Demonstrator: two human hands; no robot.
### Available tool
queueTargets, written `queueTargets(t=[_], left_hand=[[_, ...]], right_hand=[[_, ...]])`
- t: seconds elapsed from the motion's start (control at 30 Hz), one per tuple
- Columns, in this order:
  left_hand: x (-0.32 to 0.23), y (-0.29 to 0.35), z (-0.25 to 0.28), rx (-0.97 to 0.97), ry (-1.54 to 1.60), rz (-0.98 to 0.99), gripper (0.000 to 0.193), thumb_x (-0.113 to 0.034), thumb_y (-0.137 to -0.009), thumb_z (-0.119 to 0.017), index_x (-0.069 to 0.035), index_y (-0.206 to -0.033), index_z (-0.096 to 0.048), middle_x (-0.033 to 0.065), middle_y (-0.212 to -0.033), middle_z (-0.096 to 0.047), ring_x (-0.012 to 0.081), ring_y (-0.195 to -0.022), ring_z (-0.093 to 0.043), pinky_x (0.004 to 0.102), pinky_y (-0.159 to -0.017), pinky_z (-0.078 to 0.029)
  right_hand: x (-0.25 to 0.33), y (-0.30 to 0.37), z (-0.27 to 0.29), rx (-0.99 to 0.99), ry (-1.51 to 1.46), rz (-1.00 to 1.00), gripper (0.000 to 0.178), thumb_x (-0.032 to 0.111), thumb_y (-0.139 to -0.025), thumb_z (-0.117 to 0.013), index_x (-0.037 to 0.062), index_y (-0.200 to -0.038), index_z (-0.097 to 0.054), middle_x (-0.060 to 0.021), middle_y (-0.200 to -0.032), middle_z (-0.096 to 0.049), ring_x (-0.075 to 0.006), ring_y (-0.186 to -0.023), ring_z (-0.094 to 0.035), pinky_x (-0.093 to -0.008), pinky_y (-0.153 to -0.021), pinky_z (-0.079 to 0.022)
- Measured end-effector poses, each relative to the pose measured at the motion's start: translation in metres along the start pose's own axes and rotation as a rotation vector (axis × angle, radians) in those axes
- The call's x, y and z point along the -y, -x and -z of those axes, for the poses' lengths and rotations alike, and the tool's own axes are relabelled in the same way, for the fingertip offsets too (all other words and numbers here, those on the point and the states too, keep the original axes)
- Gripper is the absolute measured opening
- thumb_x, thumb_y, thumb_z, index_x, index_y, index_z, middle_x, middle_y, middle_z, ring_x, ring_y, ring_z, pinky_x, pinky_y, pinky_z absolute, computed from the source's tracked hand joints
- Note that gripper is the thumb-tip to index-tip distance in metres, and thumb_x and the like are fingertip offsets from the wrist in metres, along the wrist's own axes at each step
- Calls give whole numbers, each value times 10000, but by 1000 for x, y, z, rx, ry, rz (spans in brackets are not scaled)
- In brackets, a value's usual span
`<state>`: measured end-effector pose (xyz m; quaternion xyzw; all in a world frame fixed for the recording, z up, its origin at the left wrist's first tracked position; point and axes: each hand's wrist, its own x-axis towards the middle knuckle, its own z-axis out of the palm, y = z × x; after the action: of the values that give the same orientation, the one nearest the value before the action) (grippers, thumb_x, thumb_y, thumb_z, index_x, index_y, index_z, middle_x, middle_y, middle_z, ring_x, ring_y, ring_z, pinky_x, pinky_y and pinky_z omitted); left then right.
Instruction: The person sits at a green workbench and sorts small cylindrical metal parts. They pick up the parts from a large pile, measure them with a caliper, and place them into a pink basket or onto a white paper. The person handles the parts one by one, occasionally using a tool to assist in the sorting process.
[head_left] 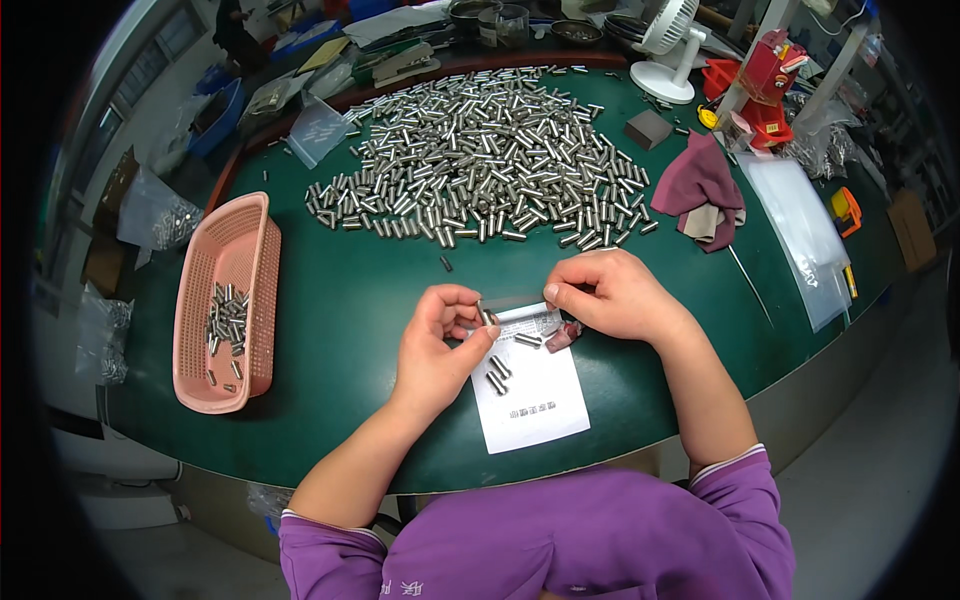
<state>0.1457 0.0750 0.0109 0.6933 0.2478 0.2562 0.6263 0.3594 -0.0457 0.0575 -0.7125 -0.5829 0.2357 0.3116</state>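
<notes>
the left hand (pixel 432 342) pinches a short metal pin (pixel 484 312) between thumb and fingers, above the top left of a paper sheet (pixel 535 420) on the green bench (pixel 345 350). the right hand (pixel 622 298) has thumb and forefinger brought together near the sheet's upper right; whether they grip something thin, i cannot tell. the held pin looks smooth and round, so a loose pinch could let it slip and roll. a few loose pins (pixel 497 383) lie on the paper; a tug on the sheet or a brushing wrist could send them toward the near edge. reaching forward carelessly might scatter the big heap of pins (pixel 490 160).
</notes>
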Motion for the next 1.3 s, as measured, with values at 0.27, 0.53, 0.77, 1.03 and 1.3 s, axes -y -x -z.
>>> queueTargets(t=[0.27,0.53,0.77,1.03,1.3], left_hand=[[-11,2,-6,53,42,73,375,17,-814,-751,-27,-1124,-545,36,-954,-665,103,-915,-619,249,-797,-493],[-8,2,-7,77,112,94,350,27,-825,-743,-11,-1115,-552,75,-997,-679,106,-905,-624,257,-806,-511],[-8,3,-5,89,190,112,348,43,-817,-743,-12,-1101,-548,70,-981,-660,122,-906,-641,265,-808,-530],[-7,4,-4,82,210,41,354,51,-824,-736,3,-1115,-540,90,-976,-665,126,-909,-647,255,-789,-529],[-7,-1,0,106,242,107,359,71,-827,-713,-11,-1121,-524,109,-1007,-663,161,-951,-668,282,-840,-545]], right_hand=[[16,-1,-28,-57,7,153,230,308,-871,-640,103,-843,-740,-66,-701,-682,-252,-642,-652,-378,-618,-501],[10,0,-17,-69,29,159,182,243,-851,-689,74,-796,-726,-71,-684,-653,-252,-657,-632,-373,-615,-493],[2,1,-5,-24,-22,96,223,305,-842,-662,104,-814,-752,-68,-696,-684,-222,-630,-661,-370,-609,-506],[2,2,1,-25,-16,106,167,230,-818,-723,66,-805,-747,-76,-709,-686,-228,-635,-650,-339,-578,-496],[1,3,6,-41,-27,49,216,310,-822,-673,116,-799,-765,-61,-661,-677,-223,-596,-646,-350,-572,-494]])
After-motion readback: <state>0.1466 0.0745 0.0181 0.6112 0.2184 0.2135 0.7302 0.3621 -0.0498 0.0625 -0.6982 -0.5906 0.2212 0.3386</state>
